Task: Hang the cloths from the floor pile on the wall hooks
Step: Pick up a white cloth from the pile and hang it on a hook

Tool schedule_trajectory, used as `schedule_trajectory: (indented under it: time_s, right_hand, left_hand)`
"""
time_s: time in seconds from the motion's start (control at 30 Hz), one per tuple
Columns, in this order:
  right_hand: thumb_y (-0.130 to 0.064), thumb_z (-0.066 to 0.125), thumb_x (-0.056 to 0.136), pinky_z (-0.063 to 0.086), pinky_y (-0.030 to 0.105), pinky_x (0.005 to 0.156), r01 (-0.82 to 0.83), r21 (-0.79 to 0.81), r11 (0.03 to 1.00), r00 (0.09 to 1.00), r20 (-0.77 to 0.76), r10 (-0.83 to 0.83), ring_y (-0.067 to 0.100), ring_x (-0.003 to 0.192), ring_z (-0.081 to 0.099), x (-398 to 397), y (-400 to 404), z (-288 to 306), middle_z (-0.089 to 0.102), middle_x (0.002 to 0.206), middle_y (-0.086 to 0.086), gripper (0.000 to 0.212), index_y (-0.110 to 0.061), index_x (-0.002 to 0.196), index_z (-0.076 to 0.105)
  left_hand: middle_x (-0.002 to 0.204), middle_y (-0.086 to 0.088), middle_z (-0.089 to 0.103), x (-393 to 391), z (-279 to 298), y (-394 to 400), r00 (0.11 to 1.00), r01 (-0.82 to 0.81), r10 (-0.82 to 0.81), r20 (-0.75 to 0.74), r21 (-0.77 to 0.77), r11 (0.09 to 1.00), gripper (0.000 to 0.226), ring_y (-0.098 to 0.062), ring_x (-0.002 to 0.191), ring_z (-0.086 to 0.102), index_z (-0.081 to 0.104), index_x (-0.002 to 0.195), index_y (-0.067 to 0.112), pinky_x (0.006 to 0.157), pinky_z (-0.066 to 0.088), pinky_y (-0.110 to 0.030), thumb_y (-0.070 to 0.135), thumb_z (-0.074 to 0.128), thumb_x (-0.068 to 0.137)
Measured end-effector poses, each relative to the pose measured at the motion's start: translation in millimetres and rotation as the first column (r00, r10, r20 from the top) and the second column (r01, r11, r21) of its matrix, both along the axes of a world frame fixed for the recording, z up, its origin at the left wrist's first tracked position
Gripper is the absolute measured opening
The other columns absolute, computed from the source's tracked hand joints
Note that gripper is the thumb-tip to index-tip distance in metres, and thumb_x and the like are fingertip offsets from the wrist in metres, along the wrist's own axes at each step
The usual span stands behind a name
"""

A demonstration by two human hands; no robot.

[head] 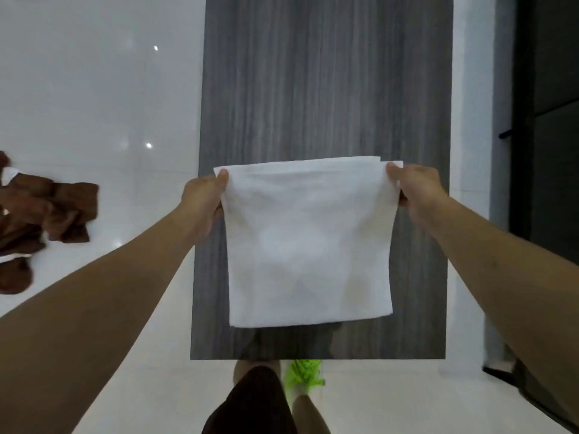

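The left hand (203, 195) and right hand (416, 186) are each pinching a top corner of the folded white cloth (308, 245), holding it before the grey wall panel (326, 89). No hooks are showing; a loosened grip risks dropping it.

Bare forearms, dark shorts (250, 399), neon-green shoe (305, 374)

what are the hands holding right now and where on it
Both hold one folded white cloth by its top corners: the left hand pinches the top left corner, the right hand the top right, and the cloth hangs down between them.
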State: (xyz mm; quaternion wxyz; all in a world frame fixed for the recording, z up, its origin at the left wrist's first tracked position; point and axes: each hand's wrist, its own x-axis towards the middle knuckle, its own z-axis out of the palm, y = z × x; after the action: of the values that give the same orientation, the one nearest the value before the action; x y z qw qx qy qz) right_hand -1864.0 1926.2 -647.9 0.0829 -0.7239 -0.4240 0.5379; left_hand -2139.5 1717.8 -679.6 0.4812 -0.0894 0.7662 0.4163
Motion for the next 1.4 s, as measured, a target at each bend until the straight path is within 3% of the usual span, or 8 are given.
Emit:
schedule_trajectory:
  time_s: [0.17, 0.3, 0.5, 0.63, 0.8, 1.0, 1.13, 1.4]
  right_hand:
    - [-0.022, 0.069, 0.093, 0.061, 0.04, 0.079, -0.04, 0.061, 0.997, 0.999, 0.034, 0.038, 0.021, 0.082, 0.07, -16, 24, -41, 0.071, 0.093, 0.006, 0.021, -0.004, 0.105, 0.069]
    - [-0.021, 0.069, 0.092, 0.057, 0.03, 0.053, -0.047, 0.086, 0.995, 0.994, 0.099, 0.038, 0.018, 0.07, 0.067, -1, 22, -63, 0.072, 0.09, 0.006, 0.017, -0.007, 0.103, 0.07]
    - [-0.014, 0.075, 0.087, 0.055, 0.032, 0.061, 0.017, -0.079, 0.997, 0.987, 0.161, -0.004, 0.023, 0.068, 0.064, 55, -44, -83, 0.068, 0.09, 0.016, 0.015, -0.014, 0.078, 0.063]
    - [-0.02, 0.074, 0.088, 0.059, 0.041, 0.082, 0.0, -0.142, 0.99, 0.976, 0.217, 0.032, 0.025, 0.088, 0.069, 98, -104, -87, 0.071, 0.094, 0.006, 0.009, -0.016, 0.084, 0.066]
    - [-0.029, 0.073, 0.086, 0.057, 0.041, 0.087, -0.116, -0.151, 0.982, 0.937, 0.311, 0.158, 0.025, 0.088, 0.068, 146, -168, -88, 0.072, 0.094, 0.006, 0.013, -0.018, 0.083, 0.069]
    - [-0.032, 0.068, 0.092, 0.051, 0.035, 0.081, 0.011, -0.16, 0.987, 0.949, 0.313, 0.04, 0.023, 0.089, 0.059, 207, -240, -75, 0.064, 0.091, 0.004, 0.016, -0.016, 0.092, 0.067]
    - [-0.022, 0.069, 0.093, 0.059, 0.037, 0.083, 0.135, -0.283, 0.95, 0.984, 0.148, -0.095, 0.024, 0.086, 0.066, 247, -271, -71, 0.068, 0.095, 0.009, 0.015, -0.007, 0.097, 0.067]
    - [-0.008, 0.076, 0.085, 0.061, 0.031, 0.075, 0.373, -0.391, 0.842, 0.912, -0.011, -0.409, 0.023, 0.075, 0.068, 297, -328, -41, 0.069, 0.088, 0.016, 0.021, -0.001, 0.1, 0.064]
  left_hand:
    - [0.099, -0.006, 0.073, -6, -44, 8, 0.996, 0.083, -0.084, -0.031, -0.041, 0.996, 0.022, -0.026, 0.085, 0.069, 0.069, 0.097, 0.011, 0.075, 0.056, -0.036, 0.033, 0.063, 0.097]
    - [0.102, -0.007, 0.075, 0, -58, -11, 0.98, 0.196, -0.2, -0.024, -0.105, 0.975, 0.025, -0.025, 0.088, 0.072, 0.07, 0.105, 0.01, 0.078, 0.061, -0.039, 0.031, 0.071, 0.093]
    - [0.099, -0.003, 0.074, 35, -59, -71, 0.973, 0.231, -0.223, 0.061, -0.172, 0.958, 0.013, -0.018, 0.088, 0.072, 0.069, 0.097, 0.01, 0.07, 0.056, -0.024, 0.021, 0.073, 0.092]
    - [0.105, -0.007, 0.073, 73, -61, -125, 0.964, 0.262, -0.246, 0.097, -0.23, 0.937, 0.017, -0.025, 0.096, 0.071, 0.07, 0.103, 0.008, 0.086, 0.059, -0.039, 0.022, 0.072, 0.092]
    - [0.111, -0.008, 0.07, 126, -59, -190, 0.971, 0.234, -0.208, 0.116, -0.295, 0.927, 0.023, -0.029, 0.102, 0.067, 0.069, 0.107, 0.008, 0.092, 0.057, -0.047, 0.026, 0.071, 0.093]
    - [0.111, -0.01, 0.066, 189, -47, -243, 0.997, 0.076, -0.064, 0.048, -0.333, 0.94, 0.022, -0.025, 0.101, 0.063, 0.067, 0.107, 0.006, 0.093, 0.055, -0.039, 0.024, 0.069, 0.095]
    - [0.118, -0.008, 0.061, 224, -36, -272, 1.0, -0.003, 0.001, -0.005, -0.33, 0.944, 0.026, -0.025, 0.108, 0.059, 0.063, 0.115, 0.01, 0.097, 0.054, -0.04, 0.026, 0.069, 0.095]
    - [0.107, -0.02, 0.067, 279, -9, -345, 0.892, -0.288, 0.35, 0.287, -0.237, 0.928, 0.029, -0.03, 0.096, 0.07, 0.06, 0.118, -0.005, 0.081, 0.059, -0.035, 0.016, 0.064, 0.097]
